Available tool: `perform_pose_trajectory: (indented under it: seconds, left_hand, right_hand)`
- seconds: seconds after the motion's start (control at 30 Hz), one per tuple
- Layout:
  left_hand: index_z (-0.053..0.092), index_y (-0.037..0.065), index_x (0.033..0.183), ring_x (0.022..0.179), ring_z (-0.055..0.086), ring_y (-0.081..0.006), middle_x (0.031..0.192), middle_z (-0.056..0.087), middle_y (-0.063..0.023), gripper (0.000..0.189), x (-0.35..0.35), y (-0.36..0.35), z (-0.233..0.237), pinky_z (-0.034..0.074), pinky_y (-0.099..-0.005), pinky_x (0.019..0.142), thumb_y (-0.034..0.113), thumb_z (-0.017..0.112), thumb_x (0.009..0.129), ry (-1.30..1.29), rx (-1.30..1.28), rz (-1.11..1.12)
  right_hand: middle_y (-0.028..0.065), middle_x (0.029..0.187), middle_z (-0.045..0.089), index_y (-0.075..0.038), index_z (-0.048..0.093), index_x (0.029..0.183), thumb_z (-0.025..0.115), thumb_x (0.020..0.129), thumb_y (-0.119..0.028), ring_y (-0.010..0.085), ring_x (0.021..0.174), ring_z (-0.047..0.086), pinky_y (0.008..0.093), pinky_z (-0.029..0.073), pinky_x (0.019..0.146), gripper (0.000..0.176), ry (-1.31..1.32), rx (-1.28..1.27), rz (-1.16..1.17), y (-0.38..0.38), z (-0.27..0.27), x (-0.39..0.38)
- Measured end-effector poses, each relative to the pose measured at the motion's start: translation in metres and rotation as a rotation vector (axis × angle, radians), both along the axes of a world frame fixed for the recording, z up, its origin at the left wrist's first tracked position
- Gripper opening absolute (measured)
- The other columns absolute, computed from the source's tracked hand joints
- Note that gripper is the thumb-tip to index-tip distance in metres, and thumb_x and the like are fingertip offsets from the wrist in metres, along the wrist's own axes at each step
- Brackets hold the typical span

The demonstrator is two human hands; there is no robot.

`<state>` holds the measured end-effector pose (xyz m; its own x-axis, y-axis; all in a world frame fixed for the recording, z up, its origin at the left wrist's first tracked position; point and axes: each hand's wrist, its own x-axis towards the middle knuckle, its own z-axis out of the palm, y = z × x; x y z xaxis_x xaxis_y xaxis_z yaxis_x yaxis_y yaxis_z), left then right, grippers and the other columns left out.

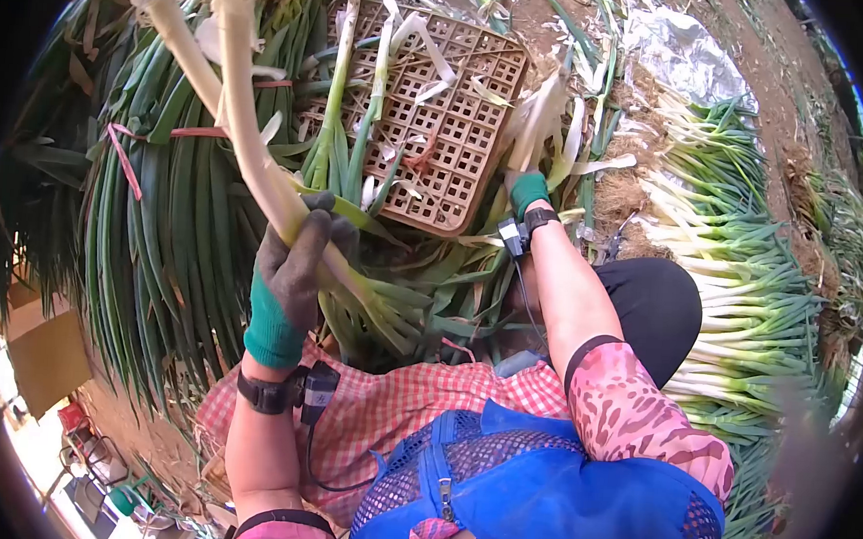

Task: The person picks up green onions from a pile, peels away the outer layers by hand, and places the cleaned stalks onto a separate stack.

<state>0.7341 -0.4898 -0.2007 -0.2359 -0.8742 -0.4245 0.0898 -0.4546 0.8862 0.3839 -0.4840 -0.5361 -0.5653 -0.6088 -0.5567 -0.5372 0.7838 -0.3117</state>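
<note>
My left hand (301, 248), in a dark-palmed green glove, is closed around thick green onions (254, 158). Their pale stems and root ends point up and to the left, while trimmed-looking leaves spread below the fist. To the right, my right hand (525, 191) in a similar glove is closed at the base of a pale green onion stalk (536, 129), its fingers mostly hidden. Between the hands, a brown plastic crate (457, 163) lies with its grid side up. Loose green onions (335, 99) and peeled white skins lie across it.
Large bundles of green onions (175, 227) tied with red ribbon (190, 132) stand at the left. A long row of cleaned green onions (723, 285) lies on the right, below a silvery sheet (692, 54). A cardboard box (49, 347) is at the lower left.
</note>
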Motion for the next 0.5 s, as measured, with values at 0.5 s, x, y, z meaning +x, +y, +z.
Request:
perform_pose_trajectory:
  seconds: [0.5]
  left_hand:
    - [0.058,-0.003,0.113,0.09,0.063,-0.0158,0.099,0.066,-0.0084,0.034,-0.03,0.014,0.043,0.049,-0.0282,0.082,0.018,0.066,0.089,0.078,-0.387,-0.164]
  right_hand:
    - [0.0162,0.079,0.068,-0.002,0.059,0.105,0.063,0.081,-0.052,0.0259,0.073,0.07,0.0361,0.058,0.068,0.056,-0.111,-0.595,0.549,-0.003,0.41,0.115]
